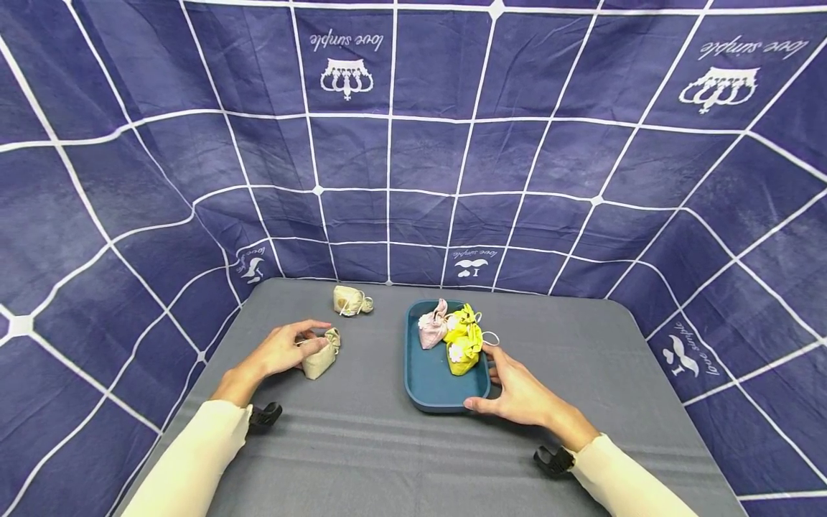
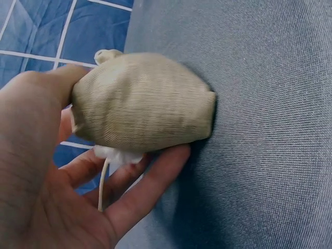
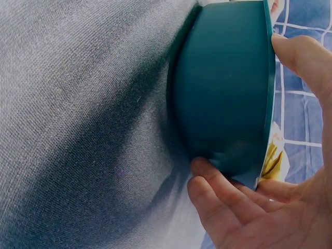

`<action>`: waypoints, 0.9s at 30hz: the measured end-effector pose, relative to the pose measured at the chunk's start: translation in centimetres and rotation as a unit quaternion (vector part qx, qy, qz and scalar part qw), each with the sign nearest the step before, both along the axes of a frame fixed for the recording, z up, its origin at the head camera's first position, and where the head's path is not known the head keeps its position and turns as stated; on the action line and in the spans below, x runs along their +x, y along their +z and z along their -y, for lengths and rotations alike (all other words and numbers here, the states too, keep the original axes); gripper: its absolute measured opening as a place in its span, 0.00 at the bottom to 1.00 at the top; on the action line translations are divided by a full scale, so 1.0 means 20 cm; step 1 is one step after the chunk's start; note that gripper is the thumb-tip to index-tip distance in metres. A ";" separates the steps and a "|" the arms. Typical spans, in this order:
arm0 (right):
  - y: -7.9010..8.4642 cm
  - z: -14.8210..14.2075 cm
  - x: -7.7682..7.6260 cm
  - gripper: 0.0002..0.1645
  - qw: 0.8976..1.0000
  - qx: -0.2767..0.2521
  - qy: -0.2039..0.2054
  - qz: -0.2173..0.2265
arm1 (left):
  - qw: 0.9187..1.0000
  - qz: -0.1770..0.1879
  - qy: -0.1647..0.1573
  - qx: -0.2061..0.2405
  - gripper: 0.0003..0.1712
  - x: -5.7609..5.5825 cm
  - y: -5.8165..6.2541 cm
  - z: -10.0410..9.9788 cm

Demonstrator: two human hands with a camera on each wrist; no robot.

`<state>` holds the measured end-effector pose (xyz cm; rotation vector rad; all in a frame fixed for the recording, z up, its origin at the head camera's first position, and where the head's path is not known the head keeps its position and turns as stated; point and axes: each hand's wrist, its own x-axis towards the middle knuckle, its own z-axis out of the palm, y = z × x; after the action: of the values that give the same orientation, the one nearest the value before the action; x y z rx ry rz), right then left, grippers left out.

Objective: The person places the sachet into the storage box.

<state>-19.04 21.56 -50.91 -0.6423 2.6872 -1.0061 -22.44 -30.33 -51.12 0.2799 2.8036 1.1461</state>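
Note:
On the left side of the table, my left hand [image 1: 288, 350] grips a beige drawstring pouch [image 1: 319, 360] between thumb and fingers. Seen from the left wrist, the pouch [image 2: 150, 101] lies sideways near the grey cloth, with a white patch and a thin cord beneath it. My right hand [image 1: 517, 388] holds the near right corner of a blue tray [image 1: 413, 384], thumb at the near rim and fingers along its right side. Inside that tray sit a pink pouch [image 1: 431, 328] and two yellow pouches [image 1: 462, 359], toward the far end and right side.
Another cream pouch [image 1: 349, 300] with a cord lies beyond my left hand, near the table's back edge. The grey table [image 1: 362, 445] is bounded at the back and sides by a blue white-lined cloth [image 1: 426, 158]. Black straps [image 1: 265, 414] circle both wrists.

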 end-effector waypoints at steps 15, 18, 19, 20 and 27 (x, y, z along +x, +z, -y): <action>0.00 0.00 0.00 0.74 1.000 -0.002 -0.002 0.004 | 0.988 0.003 -0.131 -0.083 0.38 0.07 0.08 -0.05; 0.00 0.00 0.00 0.74 1.000 -0.002 -0.002 0.003 | 0.985 0.015 -0.140 -0.103 0.39 0.08 0.10 -0.08; -0.01 0.00 0.00 0.73 1.000 -0.004 -0.002 0.003 | 0.984 0.019 -0.143 -0.106 0.39 0.09 0.11 -0.08; -0.01 0.00 0.00 0.73 1.000 -0.005 -0.002 0.002 | 0.983 0.023 -0.147 -0.107 0.40 0.09 0.12 -0.09; -0.01 0.00 0.00 0.73 1.000 -0.010 0.002 0.000 | 0.977 0.010 -0.188 -0.101 0.40 0.11 0.13 -0.12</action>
<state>-18.96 21.66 -51.06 -0.6505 2.6779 -1.0345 -20.33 -27.95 -48.50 0.7337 2.6590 0.7706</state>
